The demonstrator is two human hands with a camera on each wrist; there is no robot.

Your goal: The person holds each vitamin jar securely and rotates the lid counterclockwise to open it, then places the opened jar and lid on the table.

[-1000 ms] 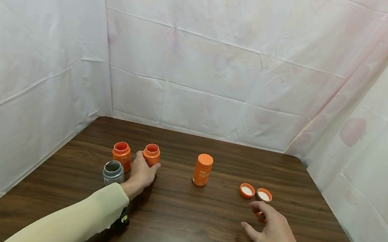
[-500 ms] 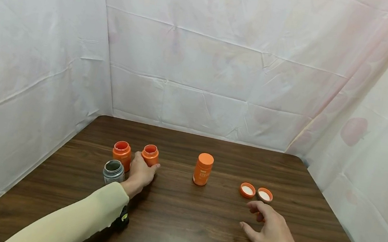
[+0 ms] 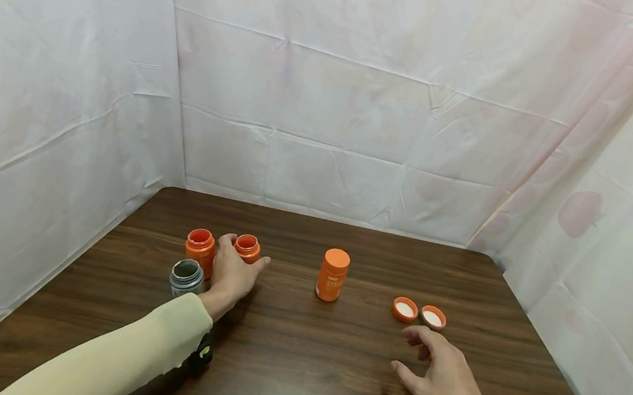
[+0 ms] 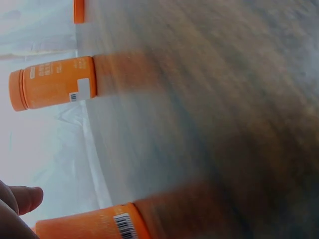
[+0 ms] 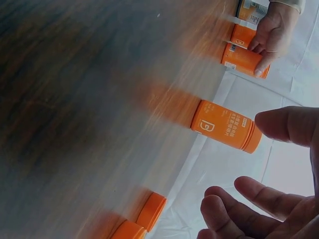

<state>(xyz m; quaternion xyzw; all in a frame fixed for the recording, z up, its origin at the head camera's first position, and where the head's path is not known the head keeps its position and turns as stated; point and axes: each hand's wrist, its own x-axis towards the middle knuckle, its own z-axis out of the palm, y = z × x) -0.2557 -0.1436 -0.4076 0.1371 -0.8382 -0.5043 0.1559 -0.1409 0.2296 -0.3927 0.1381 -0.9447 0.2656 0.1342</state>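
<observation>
My left hand (image 3: pixel 234 273) is around an uncapped orange jar (image 3: pixel 248 249), its thumb lifted off the side in the head view. That jar stands upright, its barcode (image 4: pixel 125 226) showing in the left wrist view. Close to the left are a second uncapped orange jar (image 3: pixel 200 253) and a grey uncapped jar (image 3: pixel 187 276). My right hand (image 3: pixel 445 378) hovers over the table at the right, holding nothing, fingers loosely bent and thumb apart. Just beyond it lie two orange lids (image 3: pixel 405 309), white insides up.
A capped orange jar (image 3: pixel 333 275) stands upright mid-table, between the hands. White patterned sheeting (image 3: pixel 340 96) hangs behind and on both sides of the dark wooden table (image 3: pixel 297 365).
My left hand has loosened from the orange jar, thumb spreading away and fingers sliding up beside it. The jar now stands on the table. My right hand has barely moved.
</observation>
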